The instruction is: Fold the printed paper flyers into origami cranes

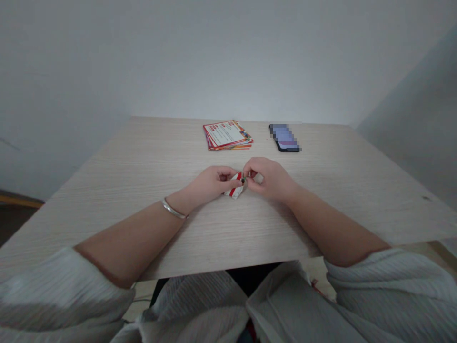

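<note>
Over the middle of the table, my left hand (217,183) pinches a small folded paper (234,192), white with a red band, between thumb and fingers. My right hand (266,178) is closed at the paper's right corner, its thumb and index fingertips pinching there. A tiny dark green patch shows on the paper between the two hands. Whether it is printed or a separate bit, I cannot tell. The fingers cover part of the paper.
A stack of printed cards (224,134) with red borders lies beyond my hands on the wooden table (160,162). To its right is a phone (285,138) with its screen lit and blurred. A pale wall (214,57) stands behind the table.
</note>
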`<action>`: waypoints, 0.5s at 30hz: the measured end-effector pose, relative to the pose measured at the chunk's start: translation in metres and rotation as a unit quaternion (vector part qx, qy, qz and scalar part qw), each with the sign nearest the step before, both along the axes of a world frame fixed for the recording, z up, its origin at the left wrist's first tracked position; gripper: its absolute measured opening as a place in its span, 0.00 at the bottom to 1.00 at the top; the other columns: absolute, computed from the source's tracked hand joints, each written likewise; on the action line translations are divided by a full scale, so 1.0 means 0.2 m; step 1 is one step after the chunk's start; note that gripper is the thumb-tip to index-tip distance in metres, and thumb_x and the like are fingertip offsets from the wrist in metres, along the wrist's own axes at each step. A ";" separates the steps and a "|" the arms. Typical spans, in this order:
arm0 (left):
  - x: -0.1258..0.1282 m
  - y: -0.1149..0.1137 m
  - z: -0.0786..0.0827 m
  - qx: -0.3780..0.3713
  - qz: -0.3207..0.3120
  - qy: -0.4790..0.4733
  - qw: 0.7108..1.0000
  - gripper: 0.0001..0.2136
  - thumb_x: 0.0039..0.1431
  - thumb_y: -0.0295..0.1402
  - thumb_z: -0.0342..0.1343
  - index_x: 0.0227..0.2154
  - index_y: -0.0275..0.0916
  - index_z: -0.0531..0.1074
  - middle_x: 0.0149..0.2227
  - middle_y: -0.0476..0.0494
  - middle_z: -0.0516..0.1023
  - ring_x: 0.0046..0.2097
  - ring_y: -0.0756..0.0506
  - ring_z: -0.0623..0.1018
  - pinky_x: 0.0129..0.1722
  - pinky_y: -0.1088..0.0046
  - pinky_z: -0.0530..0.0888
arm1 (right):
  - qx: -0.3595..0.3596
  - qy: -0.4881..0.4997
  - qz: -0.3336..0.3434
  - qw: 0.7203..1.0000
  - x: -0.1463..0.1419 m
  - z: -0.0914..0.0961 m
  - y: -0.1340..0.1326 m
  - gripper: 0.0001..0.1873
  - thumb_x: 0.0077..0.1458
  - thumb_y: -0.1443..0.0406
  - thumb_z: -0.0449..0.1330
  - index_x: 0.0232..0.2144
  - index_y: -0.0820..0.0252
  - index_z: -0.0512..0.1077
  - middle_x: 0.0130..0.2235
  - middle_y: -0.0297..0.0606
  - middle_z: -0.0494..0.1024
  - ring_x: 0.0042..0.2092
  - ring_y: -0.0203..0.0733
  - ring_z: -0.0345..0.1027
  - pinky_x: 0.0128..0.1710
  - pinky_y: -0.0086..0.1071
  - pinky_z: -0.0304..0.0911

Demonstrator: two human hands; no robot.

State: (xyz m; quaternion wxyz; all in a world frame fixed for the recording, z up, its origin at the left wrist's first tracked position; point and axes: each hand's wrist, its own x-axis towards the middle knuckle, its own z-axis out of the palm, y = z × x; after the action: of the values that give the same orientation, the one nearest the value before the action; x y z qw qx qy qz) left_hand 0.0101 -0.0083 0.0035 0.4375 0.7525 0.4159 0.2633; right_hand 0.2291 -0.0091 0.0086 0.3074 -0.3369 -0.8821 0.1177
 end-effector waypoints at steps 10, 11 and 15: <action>0.01 0.00 0.01 -0.011 -0.003 0.017 1.000 0.16 0.56 0.47 0.61 0.26 0.38 0.74 0.23 0.51 0.69 0.27 0.51 0.64 0.28 0.72 0.59 | 0.046 -0.126 0.018 0.991 0.04 0.05 0.00 0.05 0.60 0.68 0.60 0.36 0.56 0.76 0.39 0.41 0.82 0.42 0.47 0.73 0.41 0.38 0.62; 0.01 0.00 0.01 -0.013 -0.007 0.015 1.000 0.16 0.56 0.47 0.61 0.26 0.38 0.74 0.24 0.51 0.69 0.27 0.51 0.64 0.28 0.72 0.59 | 0.047 -0.131 0.016 0.990 0.04 0.05 0.00 0.05 0.60 0.68 0.60 0.36 0.56 0.76 0.39 0.41 0.82 0.42 0.47 0.73 0.40 0.37 0.62; 0.00 0.01 0.01 -0.019 -0.018 0.010 1.000 0.15 0.57 0.46 0.61 0.28 0.37 0.76 0.25 0.50 0.72 0.28 0.50 0.67 0.29 0.72 0.62 | 0.061 -0.143 0.020 0.988 0.05 0.05 0.01 0.06 0.61 0.68 0.60 0.38 0.57 0.78 0.40 0.42 0.83 0.42 0.47 0.74 0.39 0.37 0.61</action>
State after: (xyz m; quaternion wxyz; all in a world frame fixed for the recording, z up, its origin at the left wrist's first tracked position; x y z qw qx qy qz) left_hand 0.0104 -0.0069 0.0056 0.4525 0.7537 0.4117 0.2401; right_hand 0.2389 -0.0081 0.0183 0.1958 -0.3137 -0.9289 0.0206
